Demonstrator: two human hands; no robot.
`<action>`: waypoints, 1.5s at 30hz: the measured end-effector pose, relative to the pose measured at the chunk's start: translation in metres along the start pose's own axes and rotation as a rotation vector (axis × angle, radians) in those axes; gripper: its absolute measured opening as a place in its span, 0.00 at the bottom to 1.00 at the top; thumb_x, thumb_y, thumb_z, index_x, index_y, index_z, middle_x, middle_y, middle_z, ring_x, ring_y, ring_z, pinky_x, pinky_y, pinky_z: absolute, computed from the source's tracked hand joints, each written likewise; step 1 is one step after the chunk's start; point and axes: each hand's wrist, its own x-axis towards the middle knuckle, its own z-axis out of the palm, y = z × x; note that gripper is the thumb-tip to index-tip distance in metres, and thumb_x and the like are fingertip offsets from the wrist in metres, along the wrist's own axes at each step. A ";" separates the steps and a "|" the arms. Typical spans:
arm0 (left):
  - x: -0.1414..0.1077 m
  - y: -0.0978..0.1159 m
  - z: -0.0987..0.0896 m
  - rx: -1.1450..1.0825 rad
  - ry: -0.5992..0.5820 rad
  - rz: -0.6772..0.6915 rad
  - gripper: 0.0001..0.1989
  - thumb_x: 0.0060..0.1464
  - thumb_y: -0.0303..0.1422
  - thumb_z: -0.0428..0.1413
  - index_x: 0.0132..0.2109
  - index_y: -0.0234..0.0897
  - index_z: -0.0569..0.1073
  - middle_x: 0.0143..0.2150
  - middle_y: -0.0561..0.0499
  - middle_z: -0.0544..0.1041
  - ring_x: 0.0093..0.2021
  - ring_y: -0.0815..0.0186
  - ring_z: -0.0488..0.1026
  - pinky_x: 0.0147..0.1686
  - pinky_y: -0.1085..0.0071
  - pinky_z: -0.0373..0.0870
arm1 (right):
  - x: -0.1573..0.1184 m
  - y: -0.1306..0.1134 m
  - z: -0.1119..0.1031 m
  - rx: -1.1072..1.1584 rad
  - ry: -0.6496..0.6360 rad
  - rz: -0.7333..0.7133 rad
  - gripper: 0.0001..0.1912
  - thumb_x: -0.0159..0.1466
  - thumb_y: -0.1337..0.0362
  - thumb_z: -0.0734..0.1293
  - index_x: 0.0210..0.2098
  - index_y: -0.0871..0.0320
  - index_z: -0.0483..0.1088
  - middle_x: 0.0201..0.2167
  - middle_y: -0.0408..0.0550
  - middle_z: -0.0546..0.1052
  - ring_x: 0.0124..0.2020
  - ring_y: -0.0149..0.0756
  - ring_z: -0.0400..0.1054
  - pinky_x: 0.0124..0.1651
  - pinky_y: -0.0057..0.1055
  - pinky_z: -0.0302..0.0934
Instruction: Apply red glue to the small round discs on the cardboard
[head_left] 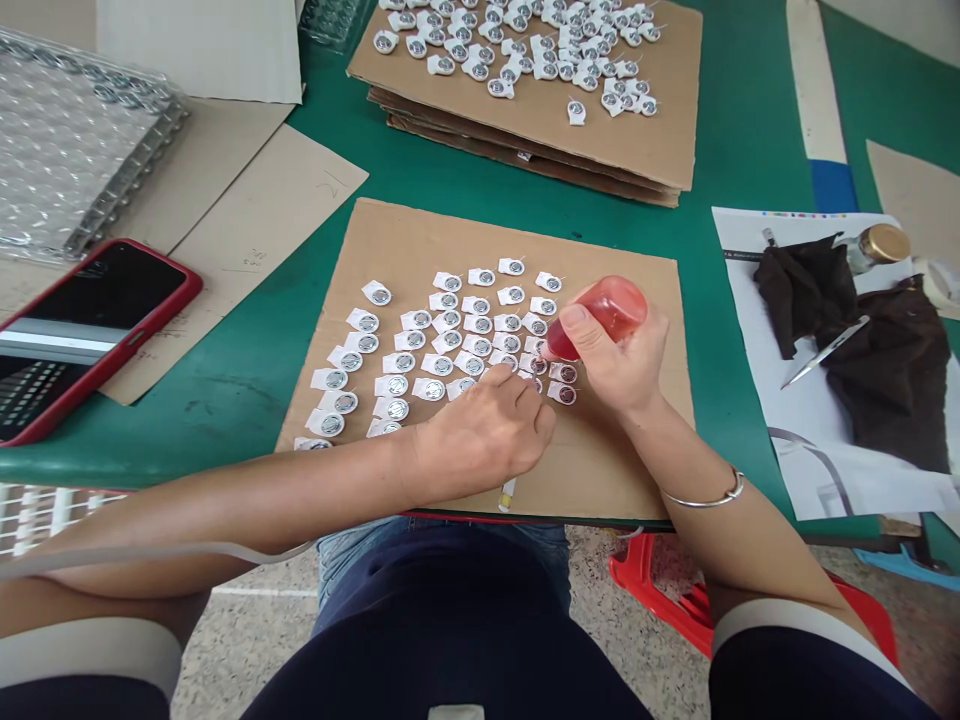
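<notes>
My right hand (626, 365) is wrapped round a small red squeeze bottle (611, 303), tilted with its tip down at the right side of the laid-out pieces. My left hand (491, 430) is closed beside that tip, over the cardboard sheet (607, 455); what its fingers hold, if anything, is hidden. A short white and yellow stick end (507, 495) shows below the left hand. Rows of small white tabs with round silver faces (428, 389) lie on the cardboard. A few near the bottle, such as one dark-reddish piece (562, 393), look coloured on their faces.
Behind, more of the same pieces lie on a cardboard stack (465, 100). At left are a red-cased phone (97, 335) and bubble wrap (67, 140). At right, dark cloths (892, 370), tweezers (825, 352) and a gold-lidded jar (885, 243) rest on paper. A red stool (660, 600) stands below.
</notes>
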 end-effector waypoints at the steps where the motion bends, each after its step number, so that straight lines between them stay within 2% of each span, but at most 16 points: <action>1: 0.000 0.000 0.000 -0.002 0.000 -0.001 0.10 0.54 0.18 0.46 0.27 0.32 0.65 0.25 0.45 0.71 0.25 0.63 0.67 0.27 0.66 0.62 | 0.000 0.000 0.000 -0.001 0.001 0.003 0.15 0.57 0.50 0.67 0.27 0.56 0.67 0.24 0.46 0.69 0.29 0.33 0.66 0.30 0.33 0.65; 21: -0.001 -0.002 0.000 -0.047 -0.063 -0.009 0.09 0.53 0.18 0.47 0.28 0.32 0.65 0.25 0.46 0.70 0.26 0.63 0.66 0.28 0.66 0.61 | 0.002 0.006 -0.001 -0.044 0.024 -0.046 0.15 0.58 0.50 0.66 0.27 0.55 0.67 0.24 0.46 0.70 0.33 0.37 0.69 0.33 0.37 0.66; 32: -0.001 -0.004 -0.003 -0.117 -0.082 -0.026 0.09 0.52 0.18 0.46 0.29 0.32 0.66 0.26 0.45 0.70 0.27 0.62 0.66 0.29 0.65 0.63 | 0.005 0.009 -0.002 -0.052 0.036 -0.062 0.17 0.58 0.46 0.65 0.27 0.54 0.67 0.22 0.45 0.69 0.28 0.35 0.67 0.33 0.38 0.65; 39: -0.004 -0.007 -0.001 -0.171 -0.070 -0.074 0.10 0.52 0.18 0.45 0.31 0.30 0.68 0.29 0.44 0.71 0.31 0.64 0.68 0.35 0.65 0.66 | 0.005 0.005 -0.005 -0.095 0.048 -0.055 0.19 0.57 0.45 0.66 0.27 0.55 0.67 0.24 0.45 0.71 0.28 0.32 0.65 0.36 0.37 0.66; 45: -0.004 -0.009 -0.001 -0.197 -0.042 -0.095 0.09 0.53 0.19 0.45 0.30 0.31 0.67 0.27 0.47 0.69 0.28 0.63 0.66 0.32 0.66 0.64 | 0.005 0.004 -0.006 -0.109 0.039 -0.077 0.18 0.57 0.46 0.66 0.28 0.55 0.66 0.26 0.46 0.71 0.30 0.34 0.66 0.37 0.37 0.66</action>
